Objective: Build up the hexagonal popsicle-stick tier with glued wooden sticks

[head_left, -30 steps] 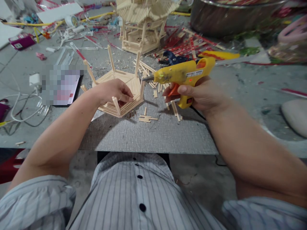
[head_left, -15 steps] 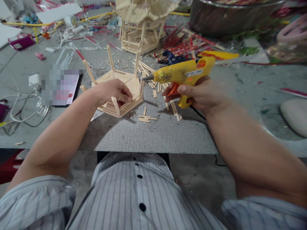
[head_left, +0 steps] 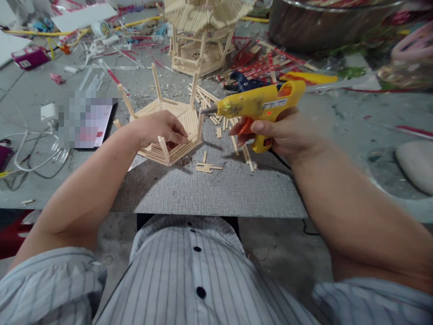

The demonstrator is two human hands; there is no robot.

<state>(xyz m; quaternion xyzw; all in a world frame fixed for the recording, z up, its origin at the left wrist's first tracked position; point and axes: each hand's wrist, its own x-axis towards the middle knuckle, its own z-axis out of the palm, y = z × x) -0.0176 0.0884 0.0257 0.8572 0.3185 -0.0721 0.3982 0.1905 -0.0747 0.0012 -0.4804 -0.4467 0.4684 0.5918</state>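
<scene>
A yellow hot glue gun (head_left: 262,103) is gripped in my right hand (head_left: 284,131), a finger at its orange trigger. Its metal nozzle points left, at the top of a short corner post on a hexagonal model base (head_left: 187,119) of thin wooden sticks. Upright posts stand at the base's corners. My left hand (head_left: 165,128) reaches over the base from the left, thumb and fingers closed on a wooden stick (head_left: 182,141) along the near right edge. The fingertips partly hide that stick.
Behind stands a finished-looking stick pavilion (head_left: 203,49). Loose short sticks (head_left: 209,167) lie right of the base; blue-handled pliers (head_left: 246,82) lie behind the glue gun. A phone (head_left: 96,122) and white cables are at left, a large metal pot (head_left: 314,27) at back right.
Almost nothing differs. The glue gun shifts very slightly to the right, its nozzle still at the corner post; my left hand keeps its place on the base.
</scene>
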